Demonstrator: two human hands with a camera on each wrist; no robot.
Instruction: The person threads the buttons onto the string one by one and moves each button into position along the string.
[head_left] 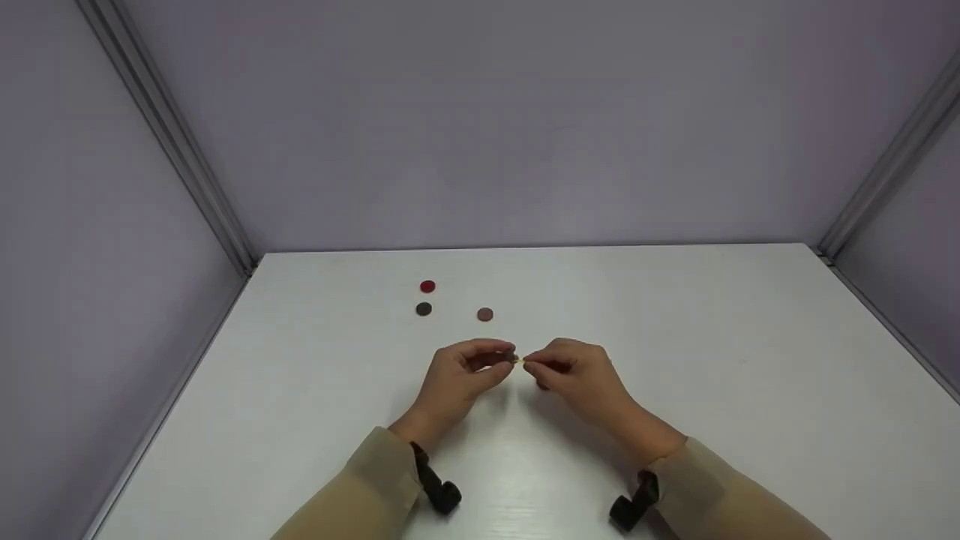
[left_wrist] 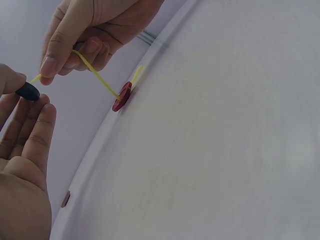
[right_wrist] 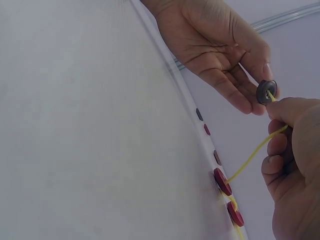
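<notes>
My left hand [head_left: 501, 358] pinches a dark button [right_wrist: 266, 92] between thumb and fingertips. Facing it, my right hand [head_left: 535, 365] pinches the end of a thin yellow cord [right_wrist: 250, 155], whose tip enters the button's hole. The dark button [left_wrist: 27, 91] and the cord [left_wrist: 97, 77] also show in the left wrist view. A red button [left_wrist: 122, 96] hangs threaded further down the cord. In the right wrist view two red buttons [right_wrist: 222, 181] sit on the cord, one behind the other. Both hands hover just above the white table [head_left: 675, 375].
Three loose buttons lie on the table beyond the hands: a red one [head_left: 427, 286], a dark one [head_left: 424, 308] and a brownish-pink one [head_left: 485, 314]. Grey walls close in the table at the back and on both sides.
</notes>
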